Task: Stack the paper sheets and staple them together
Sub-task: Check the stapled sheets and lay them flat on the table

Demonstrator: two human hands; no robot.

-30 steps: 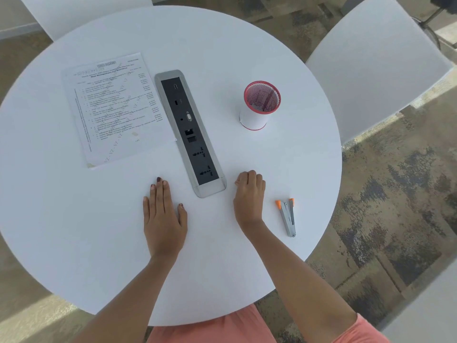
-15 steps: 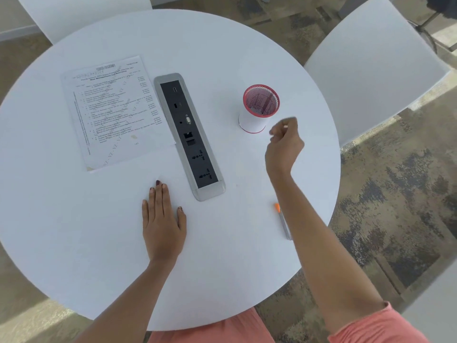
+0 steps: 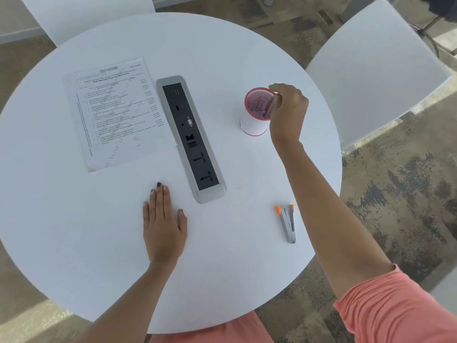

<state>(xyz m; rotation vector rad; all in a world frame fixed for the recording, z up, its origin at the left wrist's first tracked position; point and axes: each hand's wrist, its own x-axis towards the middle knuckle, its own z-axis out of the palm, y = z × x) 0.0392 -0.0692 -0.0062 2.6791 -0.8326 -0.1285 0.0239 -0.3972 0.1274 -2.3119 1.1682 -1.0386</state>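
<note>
Round and white, the table (image 3: pixel 74 243) stands on mottled carpet (image 3: pixel 395 194), with a white chair (image 3: pixel 376 65) off its far right edge. The left hand (image 3: pixel 162 224) lies flat on the table near the front edge, palm down, fingers straight and together. The right hand (image 3: pixel 288 112) reaches toward the right edge, its curled fingers at the right rim of a red-rimmed mesh cup (image 3: pixel 254 122). Whether they grip the rim or only touch it cannot be told. A grey stapler (image 3: pixel 287 224) with orange tips lies near the front right edge, beside the right forearm and apart from both hands. A recessed socket panel (image 3: pixel 190 137) runs down the table's middle. The printed paper sheets (image 3: pixel 116 112) lie toward the far left edge, one corner touching the panel, well apart from the stapler. A coral sleeve (image 3: pixel 400 305) covers the right upper arm.
</note>
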